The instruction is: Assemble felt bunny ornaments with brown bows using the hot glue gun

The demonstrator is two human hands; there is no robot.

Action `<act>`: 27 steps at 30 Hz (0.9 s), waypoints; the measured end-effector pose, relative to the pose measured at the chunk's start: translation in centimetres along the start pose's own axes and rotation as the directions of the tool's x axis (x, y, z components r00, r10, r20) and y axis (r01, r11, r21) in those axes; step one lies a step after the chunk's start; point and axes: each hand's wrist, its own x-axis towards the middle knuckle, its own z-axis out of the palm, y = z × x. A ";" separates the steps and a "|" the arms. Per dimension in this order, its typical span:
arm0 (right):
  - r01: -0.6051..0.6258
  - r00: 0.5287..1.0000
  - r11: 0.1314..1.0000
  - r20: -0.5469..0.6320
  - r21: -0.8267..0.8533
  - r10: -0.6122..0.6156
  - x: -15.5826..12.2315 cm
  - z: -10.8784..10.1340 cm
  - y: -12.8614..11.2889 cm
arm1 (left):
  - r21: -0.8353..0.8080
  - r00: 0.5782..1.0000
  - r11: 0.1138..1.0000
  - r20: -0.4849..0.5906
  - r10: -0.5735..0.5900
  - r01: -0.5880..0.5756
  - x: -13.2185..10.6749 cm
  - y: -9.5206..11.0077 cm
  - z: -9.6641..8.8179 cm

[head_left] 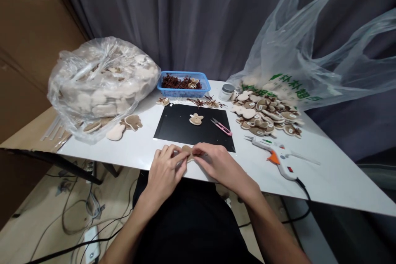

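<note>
Between my two hands, at the table's front edge, is a small tan fabric animal-shaped piece (pixel 187 149), mostly covered by fingers. My left hand (pixel 167 167) pinches it from the left with thumb and forefinger. On its other side, my right hand (pixel 216 161) has its fingertips pressed together at the piece's edge; whether they hold something small there is hidden. Just beyond lies a black mat (pixel 176 126) with a cream bunny-shaped piece (pixel 196 119) bearing a white tag. Pink-handled thread snips (pixel 222 127) rest on the mat's right side.
A glue gun (pixel 278 159) with its cord lies at right. Behind it are a heap of finished-looking pieces (pixel 262 115), a plastic bag (pixel 278 57) and a lidded jar (pixel 227 91). A blue basket (pixel 184 92) holds brown bows. At left sits a stuffed clear bag (pixel 103 86).
</note>
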 end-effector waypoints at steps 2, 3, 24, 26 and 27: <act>0.014 0.998 1.000 -0.055 0.023 -0.012 -0.3 0.2 0.2 | -0.014 0.999 1.000 0.035 -0.009 0.010 0.2 0.0 -0.2; 0.017 0.997 0.999 -0.080 0.037 -0.014 -0.3 0.2 0.3 | -0.020 0.999 1.000 0.051 -0.012 0.013 0.2 0.1 -0.3; -0.044 0.998 0.998 0.034 -0.034 0.045 1.9 -0.4 0.2 | -0.082 0.996 0.997 0.084 0.002 0.005 0.3 -0.1 -0.3; -0.028 0.999 0.999 0.021 -0.041 0.029 1.9 -0.2 0.3 | -0.072 0.997 0.997 0.077 0.002 0.004 0.3 -0.1 -0.2; -0.026 1.000 0.999 0.011 -0.041 0.027 1.8 0.0 0.3 | -0.068 0.997 0.998 0.078 -0.001 0.006 0.3 -0.1 -0.2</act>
